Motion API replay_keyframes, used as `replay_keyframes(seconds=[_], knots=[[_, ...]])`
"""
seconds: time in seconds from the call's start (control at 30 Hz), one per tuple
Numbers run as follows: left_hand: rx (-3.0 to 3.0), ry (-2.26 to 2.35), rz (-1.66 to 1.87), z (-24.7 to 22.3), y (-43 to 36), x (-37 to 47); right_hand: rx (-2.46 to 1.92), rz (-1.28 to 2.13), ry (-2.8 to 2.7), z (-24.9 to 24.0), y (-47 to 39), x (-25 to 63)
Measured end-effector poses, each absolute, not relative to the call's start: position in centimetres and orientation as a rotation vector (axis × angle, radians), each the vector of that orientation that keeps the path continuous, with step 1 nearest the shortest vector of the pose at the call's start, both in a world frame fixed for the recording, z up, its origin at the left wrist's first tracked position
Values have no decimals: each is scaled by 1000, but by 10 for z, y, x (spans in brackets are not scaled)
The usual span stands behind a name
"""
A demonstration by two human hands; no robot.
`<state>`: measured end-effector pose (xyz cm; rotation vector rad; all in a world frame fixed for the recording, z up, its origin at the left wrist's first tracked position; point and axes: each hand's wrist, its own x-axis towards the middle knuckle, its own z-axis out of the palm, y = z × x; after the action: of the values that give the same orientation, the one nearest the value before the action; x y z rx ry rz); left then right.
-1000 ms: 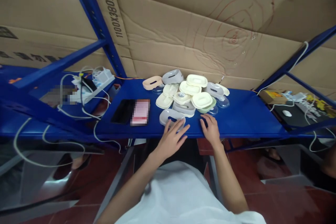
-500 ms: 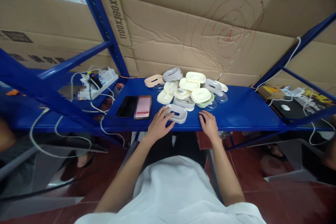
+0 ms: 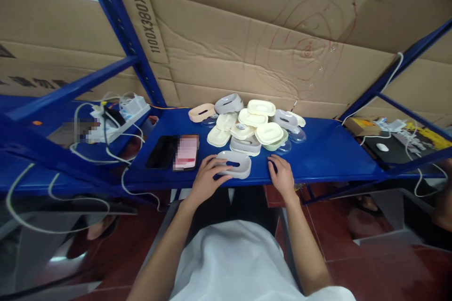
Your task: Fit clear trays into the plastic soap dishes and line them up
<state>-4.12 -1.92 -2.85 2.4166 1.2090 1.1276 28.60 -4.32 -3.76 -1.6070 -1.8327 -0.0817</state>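
Note:
A grey oval soap dish (image 3: 243,170) with a dark slot in its middle lies near the front edge of the blue table. Around its left end is my left hand (image 3: 207,179), fingers over the far side and thumb at the near side. To the right, apart from the dish, my right hand (image 3: 282,177) rests at the table edge with its fingers loosely stretched out and nothing visible in them. Behind the dish is a pile of soap dish parts, among them a cream piece (image 3: 269,133), a grey piece (image 3: 229,103) and a peach piece (image 3: 201,113).
A black phone (image 3: 160,152) and a phone with a lit screen (image 3: 186,151) lie left of the dish. Farther left are a power strip (image 3: 132,114) and white cables. Cardboard (image 3: 219,42) stands behind the blue table (image 3: 332,150). Other people sit at both sides.
The view has shifted slightly, so the table front appears lower. My left hand stays on the grey soap dish, and the gap between that dish and the pile looks a little wider.

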Motion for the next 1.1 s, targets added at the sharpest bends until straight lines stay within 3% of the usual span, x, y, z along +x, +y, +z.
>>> replay_keyframes(seconds=[0.5,0.8,1.1], knots=[[2303,1298,1459,-34,-39,-41,-1497,-301,-1920,0,29,285],[2015,1420,1784,-25,-44,-32,-1150,-274,-1969,3,-54,227],[2452,1474,1396,-1,-52,-25,-908,40,-2128,-15,-57,208]])
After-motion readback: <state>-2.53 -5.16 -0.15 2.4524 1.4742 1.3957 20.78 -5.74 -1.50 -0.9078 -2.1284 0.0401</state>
